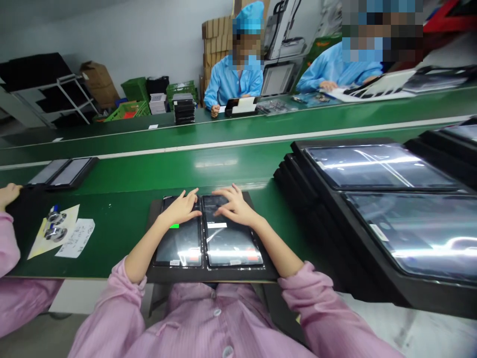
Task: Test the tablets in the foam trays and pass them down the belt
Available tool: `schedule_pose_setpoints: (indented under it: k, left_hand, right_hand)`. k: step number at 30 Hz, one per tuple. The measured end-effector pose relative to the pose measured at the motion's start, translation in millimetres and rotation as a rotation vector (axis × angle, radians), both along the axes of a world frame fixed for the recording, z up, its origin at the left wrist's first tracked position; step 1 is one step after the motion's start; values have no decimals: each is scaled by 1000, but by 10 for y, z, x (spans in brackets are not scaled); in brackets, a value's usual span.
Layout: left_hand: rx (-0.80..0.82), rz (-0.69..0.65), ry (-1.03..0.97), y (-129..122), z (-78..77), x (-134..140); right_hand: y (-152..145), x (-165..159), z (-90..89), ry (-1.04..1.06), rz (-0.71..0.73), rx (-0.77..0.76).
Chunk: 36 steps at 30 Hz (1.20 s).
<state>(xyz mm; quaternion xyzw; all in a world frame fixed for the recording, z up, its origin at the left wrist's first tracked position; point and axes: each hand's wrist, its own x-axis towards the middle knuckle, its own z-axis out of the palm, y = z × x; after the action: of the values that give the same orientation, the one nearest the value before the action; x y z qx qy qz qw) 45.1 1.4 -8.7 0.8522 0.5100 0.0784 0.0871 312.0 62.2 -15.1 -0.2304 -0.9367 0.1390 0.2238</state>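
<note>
Nearest the viewer, the pink smock (208, 323) of the worker borders a black tray (177, 275) resting at the near edge of the green bench (115, 258). Two dark-screened tablets lie side by side in the tray: the left tablet (182, 246) bears a small green patch, the right tablet (234, 243) a white bar, and both screens reflect light. The left hand (181, 208) is poised at the upper part of the left tablet, fingers parted and slightly bent, gripping nothing. The right hand (237, 208) lies over the upper part of the right tablet, its fingers spread wider and likewise closed on nothing; whether the fingertips touch either screen cannot be told.

To the left, two clear, ring-shaped objects (55, 231) sit on a yellowish sheet (36, 247), beside a white handwritten note (79, 237). At the left margin, another person's hand (9, 195) is near a second tray (80, 181) of two tablets. To the right stands a stack of black trays (294, 174), the uppermost carrying two larger-looking tablets (380, 166).

Beyond a pale strip (167, 150) crossing the green surface, two co-workers (221, 82) in blue sit behind a dark stack (184, 110) and assorted parts. Green crates (134, 89) and cartons (217, 29) stand behind.
</note>
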Motion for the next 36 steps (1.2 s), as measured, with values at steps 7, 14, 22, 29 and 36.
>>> schedule_pose_setpoints:
  k: [7,14,22,29,36]
  left_hand:
    - [60,-68,17,-131,66,129]
    - [173,-26,54,-78,2,88]
    - [49,-128,-26,-120,48,59]
    - [171,50,-78,-4,5,-344]
    - [198,163,-119,78,79,-253]
  right_hand:
    - [332,279,-349,77,-523,-83]
    - [285,315,-391,154,-352,-34]
    - [353,364,-458,224,-342,-78]
    - [464,363,-587,464,-500,-99]
    - [428,308,-554,380,-436,-73]
